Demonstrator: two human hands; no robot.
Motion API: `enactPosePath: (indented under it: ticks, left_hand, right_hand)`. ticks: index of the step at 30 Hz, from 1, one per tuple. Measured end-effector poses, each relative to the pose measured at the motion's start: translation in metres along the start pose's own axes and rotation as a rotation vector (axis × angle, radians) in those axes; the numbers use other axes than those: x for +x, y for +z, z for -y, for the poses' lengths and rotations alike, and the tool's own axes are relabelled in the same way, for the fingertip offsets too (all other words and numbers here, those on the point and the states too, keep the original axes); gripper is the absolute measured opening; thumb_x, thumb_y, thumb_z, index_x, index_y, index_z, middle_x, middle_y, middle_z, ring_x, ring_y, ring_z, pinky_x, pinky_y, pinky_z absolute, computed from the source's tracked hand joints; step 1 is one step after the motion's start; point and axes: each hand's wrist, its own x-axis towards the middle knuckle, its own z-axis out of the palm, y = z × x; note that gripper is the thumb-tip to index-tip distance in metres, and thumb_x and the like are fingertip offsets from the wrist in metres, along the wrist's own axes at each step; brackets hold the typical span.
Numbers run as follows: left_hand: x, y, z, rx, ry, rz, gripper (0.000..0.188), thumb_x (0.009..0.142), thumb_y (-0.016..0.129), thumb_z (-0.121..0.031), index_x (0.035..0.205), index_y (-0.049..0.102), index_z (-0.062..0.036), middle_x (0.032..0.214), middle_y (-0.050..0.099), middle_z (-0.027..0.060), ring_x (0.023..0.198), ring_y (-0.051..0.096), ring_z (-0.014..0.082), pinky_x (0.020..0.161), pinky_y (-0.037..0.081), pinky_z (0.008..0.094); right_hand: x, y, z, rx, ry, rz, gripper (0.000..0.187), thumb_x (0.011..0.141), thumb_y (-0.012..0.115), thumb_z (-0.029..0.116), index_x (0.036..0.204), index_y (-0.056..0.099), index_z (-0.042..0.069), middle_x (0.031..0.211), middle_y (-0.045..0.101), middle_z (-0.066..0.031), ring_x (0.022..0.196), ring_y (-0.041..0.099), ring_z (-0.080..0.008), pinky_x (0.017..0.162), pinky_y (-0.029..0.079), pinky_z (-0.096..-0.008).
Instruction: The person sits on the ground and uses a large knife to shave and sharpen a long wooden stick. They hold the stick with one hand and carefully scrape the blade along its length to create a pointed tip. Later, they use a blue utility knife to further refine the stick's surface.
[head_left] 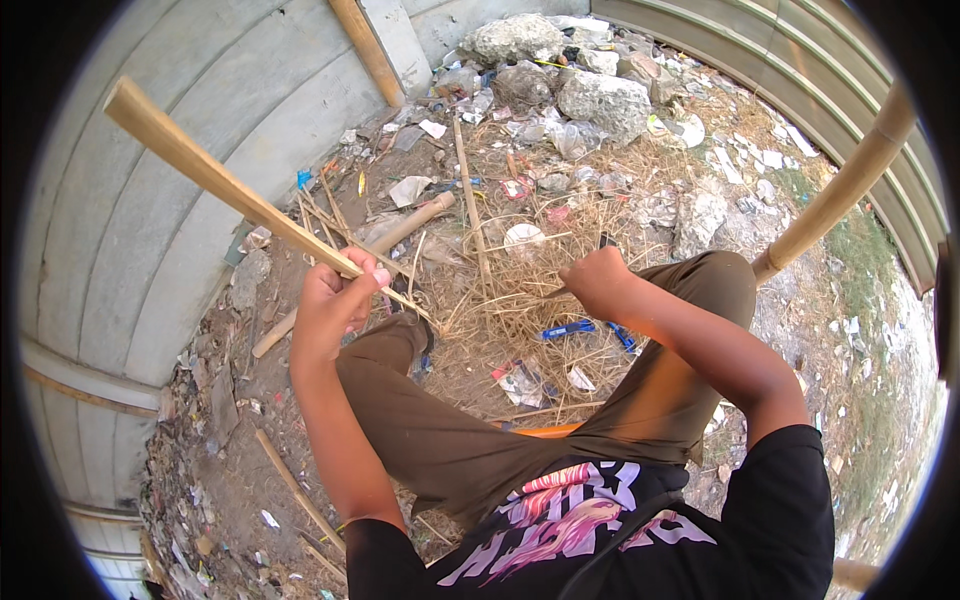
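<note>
My left hand point(342, 300) is closed around a split bamboo strip point(230, 187). The strip slants from its thick end at the upper left down to a thin tip between my knees. My right hand point(598, 283) is in a fist in front of my right knee, round a knife point(607, 240). Only its dark handle end and a bit of blade show; the fist hides the rest. The blade is apart from the strip. Below the right hand, a blue cutter point(568, 329) lies on a heap of bamboo shavings point(510, 290), with a second blue object point(622, 337) beside it.
A bamboo pole point(835, 190) rises beyond my right knee. Bamboo sticks point(466, 190) and a thicker bamboo piece point(415, 222) lie on the littered ground ahead. Rocks point(605, 105) are piled at the back. A grey panel wall point(190, 90) stands left, a ribbed metal fence point(790, 60) right.
</note>
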Motion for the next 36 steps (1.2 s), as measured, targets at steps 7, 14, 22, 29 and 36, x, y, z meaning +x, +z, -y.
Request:
enactPosePath:
  ticks: [7,14,22,29,36]
  left_hand:
    - [0.012,-0.002,-0.036,0.308,0.008,-0.074,0.041,0.095,0.053,-0.015,0.133,0.062,-0.0028,0.053,0.035,-0.0095,0.046,0.028,0.0016,0.044,0.024,0.0236]
    - [0.066,0.028,-0.009,0.218,0.483,-0.206,0.025,0.093,0.046,-0.011,0.103,0.065,0.0003,0.069,0.053,0.0029,0.061,0.043,0.0100,0.060,0.039,0.0279]
    - [0.075,0.080,0.009,-0.523,0.470,-0.266,0.014,0.095,0.046,-0.013,0.095,0.054,-0.0021,0.076,0.048,0.0050,0.068,0.046,0.0130,0.065,0.043,0.0315]
    - [0.069,0.114,0.042,-0.370,0.473,-0.374,0.042,0.107,0.043,-0.045,0.087,0.046,-0.0087,0.075,0.044,0.0005,0.069,0.044,0.0101,0.066,0.040,0.0272]
    - [0.075,0.100,0.050,-0.468,0.535,-0.301,0.045,0.105,0.045,-0.049,0.084,0.043,-0.0095,0.069,0.041,0.0004,0.059,0.040,0.0090,0.054,0.036,0.0250]
  right_hand:
    - [-0.075,-0.090,-0.011,0.910,0.306,-0.651,0.020,0.081,0.072,0.015,0.095,0.061,0.005,0.069,0.064,-0.0070,0.064,0.066,-0.0220,0.060,0.052,-0.0358]
    - [-0.002,0.031,0.049,2.319,0.399,-0.090,0.022,0.087,0.070,0.018,0.076,0.054,0.009,0.060,0.045,0.0041,0.049,0.047,-0.0088,0.049,0.043,-0.0255]
    - [-0.005,0.071,0.084,2.101,0.533,-0.248,0.025,0.092,0.067,0.024,0.078,0.057,0.005,0.060,0.052,-0.0020,0.049,0.050,-0.0098,0.045,0.036,-0.0280]
    - [-0.039,0.036,0.128,2.210,0.299,-0.549,0.024,0.098,0.062,0.027,0.090,0.059,0.005,0.056,0.048,0.0018,0.049,0.049,-0.0082,0.045,0.038,-0.0246]
    - [-0.006,0.109,0.154,1.697,0.369,-0.223,0.035,0.093,0.065,0.037,0.089,0.071,0.004,0.056,0.059,-0.0069,0.048,0.055,-0.0178,0.049,0.045,-0.0362]
